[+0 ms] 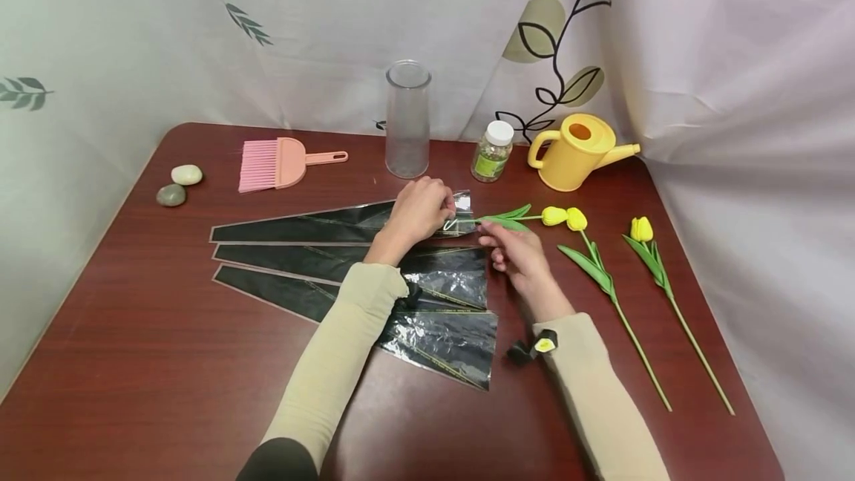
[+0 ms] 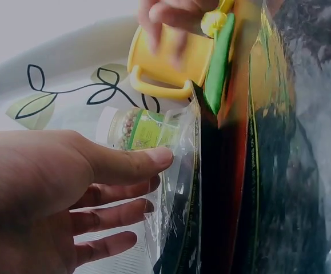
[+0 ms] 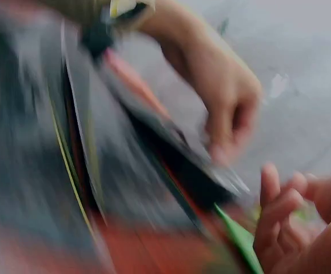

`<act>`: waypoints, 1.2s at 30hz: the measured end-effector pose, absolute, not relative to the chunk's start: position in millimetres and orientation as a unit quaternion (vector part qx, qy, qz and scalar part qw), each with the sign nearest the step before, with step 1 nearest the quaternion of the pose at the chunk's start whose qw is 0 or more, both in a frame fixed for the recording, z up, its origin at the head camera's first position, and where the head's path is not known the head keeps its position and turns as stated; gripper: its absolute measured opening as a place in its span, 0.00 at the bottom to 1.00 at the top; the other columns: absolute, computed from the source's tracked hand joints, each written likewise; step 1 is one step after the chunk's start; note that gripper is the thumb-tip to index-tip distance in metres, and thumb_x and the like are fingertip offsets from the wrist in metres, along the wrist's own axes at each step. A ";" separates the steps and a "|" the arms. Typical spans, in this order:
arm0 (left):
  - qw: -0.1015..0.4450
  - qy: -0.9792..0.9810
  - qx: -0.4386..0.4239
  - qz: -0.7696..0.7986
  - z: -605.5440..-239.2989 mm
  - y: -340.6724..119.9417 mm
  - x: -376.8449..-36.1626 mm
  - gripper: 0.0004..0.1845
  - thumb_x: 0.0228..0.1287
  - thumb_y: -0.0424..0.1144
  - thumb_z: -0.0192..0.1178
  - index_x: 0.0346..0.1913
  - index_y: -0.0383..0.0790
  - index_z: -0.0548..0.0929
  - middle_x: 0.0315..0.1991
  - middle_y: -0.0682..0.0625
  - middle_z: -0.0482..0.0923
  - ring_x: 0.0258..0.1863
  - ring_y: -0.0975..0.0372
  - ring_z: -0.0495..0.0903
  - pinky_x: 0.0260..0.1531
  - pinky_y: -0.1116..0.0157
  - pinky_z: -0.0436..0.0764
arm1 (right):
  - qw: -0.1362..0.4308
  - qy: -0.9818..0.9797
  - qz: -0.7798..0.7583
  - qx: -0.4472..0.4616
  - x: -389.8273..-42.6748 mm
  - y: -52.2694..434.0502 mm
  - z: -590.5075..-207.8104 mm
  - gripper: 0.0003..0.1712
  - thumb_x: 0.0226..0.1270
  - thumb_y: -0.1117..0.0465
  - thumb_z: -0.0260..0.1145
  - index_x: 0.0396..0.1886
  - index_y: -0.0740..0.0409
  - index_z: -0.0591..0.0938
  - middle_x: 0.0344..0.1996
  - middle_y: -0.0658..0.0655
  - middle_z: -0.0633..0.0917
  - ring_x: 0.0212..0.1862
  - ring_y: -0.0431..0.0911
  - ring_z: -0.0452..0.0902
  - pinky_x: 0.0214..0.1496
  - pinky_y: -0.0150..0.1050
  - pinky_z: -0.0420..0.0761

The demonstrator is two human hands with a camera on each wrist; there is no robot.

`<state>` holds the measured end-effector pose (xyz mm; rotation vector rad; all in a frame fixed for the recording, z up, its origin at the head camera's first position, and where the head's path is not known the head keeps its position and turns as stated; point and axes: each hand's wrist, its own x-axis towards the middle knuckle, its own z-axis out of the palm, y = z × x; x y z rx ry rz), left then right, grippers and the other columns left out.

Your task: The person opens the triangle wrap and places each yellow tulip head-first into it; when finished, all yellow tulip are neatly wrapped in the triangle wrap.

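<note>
My left hand [image 1: 446,214] grips the clear mouth of the top black flower sleeve [image 1: 300,227]; in the left wrist view its thumb and fingers [image 2: 125,165] hold that sleeve edge [image 2: 179,188] open. My right hand [image 1: 490,232] pinches the green stem of a yellow tulip [image 1: 553,215], whose stem end lies at the sleeve's mouth. The tulip's leaf [image 2: 219,63] shows just beyond the sleeve in the left wrist view. The right wrist view is blurred; it shows my left hand [image 3: 228,103] and the green stem [image 3: 239,237].
Two more black sleeves [image 1: 287,258] [image 1: 434,336] lie below the first. Two yellow tulips [image 1: 576,220] [image 1: 641,228] lie at the right. At the back stand a clear vase [image 1: 407,121], a small bottle [image 1: 493,151] and a yellow watering can [image 1: 574,153]. A pink brush [image 1: 274,164] and two stones [image 1: 179,184] lie at the left.
</note>
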<state>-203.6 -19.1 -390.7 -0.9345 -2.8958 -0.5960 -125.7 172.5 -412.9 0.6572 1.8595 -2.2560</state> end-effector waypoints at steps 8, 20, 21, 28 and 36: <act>0.027 -0.931 -0.312 -0.187 -391.2 -18.8 -205.6 0.03 0.63 0.39 0.66 0.32 0.48 0.87 0.33 0.53 0.79 0.38 0.57 0.77 0.43 0.60 0.75 | -0.186 0.953 -0.222 -0.084 -133.6 252.6 -398.4 0.06 0.64 0.61 0.69 0.38 0.57 0.88 0.34 0.55 0.87 0.38 0.51 0.78 0.40 0.46 0.73; 0.031 -0.929 -0.318 -0.185 -390.2 -14.8 -206.3 0.02 0.62 0.39 0.67 0.32 0.48 0.87 0.34 0.54 0.80 0.39 0.57 0.77 0.44 0.59 0.75 | -0.187 0.961 -0.038 -0.202 -151.7 276.0 -401.9 0.06 0.56 0.67 0.74 0.35 0.59 0.89 0.40 0.58 0.85 0.45 0.57 0.71 0.43 0.51 0.68; 0.030 -0.929 -0.319 -0.184 -390.5 -14.6 -206.2 0.02 0.62 0.39 0.66 0.32 0.48 0.87 0.34 0.54 0.80 0.39 0.57 0.77 0.44 0.59 0.75 | -0.185 0.961 -0.037 -0.203 -152.4 276.5 -402.5 0.07 0.55 0.67 0.74 0.35 0.59 0.89 0.40 0.58 0.85 0.45 0.57 0.71 0.43 0.51 0.68; 0.031 -0.926 -0.327 -0.188 -391.9 -11.7 -205.7 0.02 0.63 0.39 0.66 0.33 0.49 0.87 0.34 0.55 0.80 0.39 0.58 0.76 0.45 0.60 0.74 | -0.187 0.952 -0.078 -0.231 -155.9 263.5 -403.3 0.05 0.51 0.65 0.74 0.28 0.58 0.86 0.40 0.58 0.82 0.46 0.56 0.71 0.47 0.52 0.69; 0.025 -0.915 -0.346 -0.207 -391.5 -2.8 -198.5 0.02 0.64 0.42 0.67 0.35 0.49 0.87 0.33 0.56 0.77 0.38 0.61 0.74 0.43 0.62 0.73 | -0.151 0.948 -0.148 -0.240 -162.3 220.8 -409.4 0.04 0.54 0.60 0.71 0.31 0.54 0.86 0.43 0.55 0.81 0.48 0.53 0.71 0.48 0.50 0.69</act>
